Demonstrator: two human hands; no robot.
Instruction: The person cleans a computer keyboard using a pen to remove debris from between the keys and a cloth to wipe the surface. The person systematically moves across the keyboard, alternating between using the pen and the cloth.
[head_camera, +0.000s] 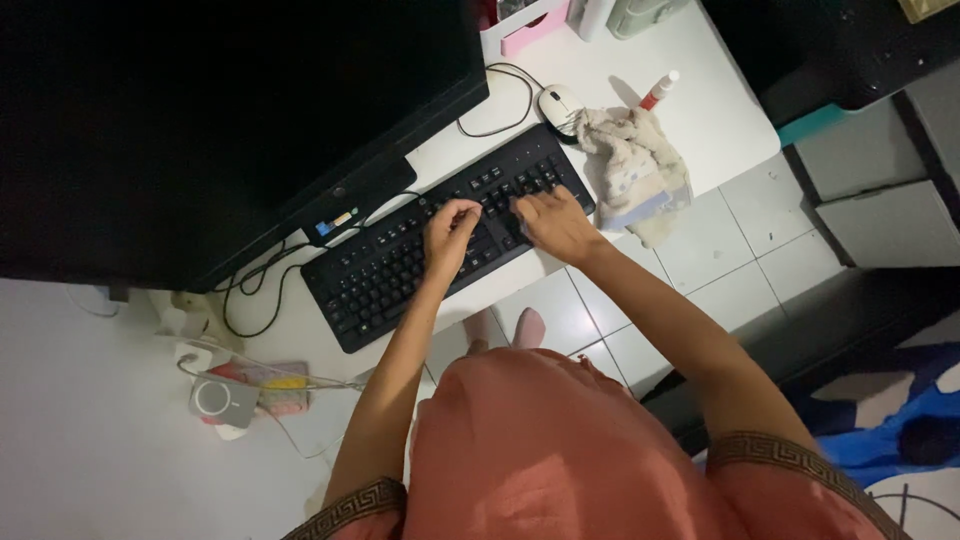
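From the head camera I am looking straight down at a white desk (700, 110) and two bare hands working on a black keyboard (400, 265) that is lying at a slant across the desk, directly under the fingertips.

The left hand (450, 232) is sitting over the middle rows of keys. Its fingers (462, 208) are curling loosely inward, almost closed, and gripping nothing; the tips are touching the keys.

The right hand (558, 225) is resting over the right end of the keyboard. Its fingers (530, 205) are spreading slightly and lying flatter, also holding nothing, with the tips pressing on or just above the keys. I cannot tell which keys are going down.

Just beyond the right fingertips, a crumpled pale cloth (632, 170) is lying on the desk, touching the keyboard's right end. Past the cloth, a white mouse (560, 105) is sitting with its cable looping away, and a small red and white tube (660, 90) is lying further out. Beyond the left fingertips, a large dark monitor (230, 110) is filling the upper left.

Doing this well, in my judgement, is meaning keeping both wrists low and level, striking keys lightly with the fingertips, and keeping the right hand clear of the cloth edge.
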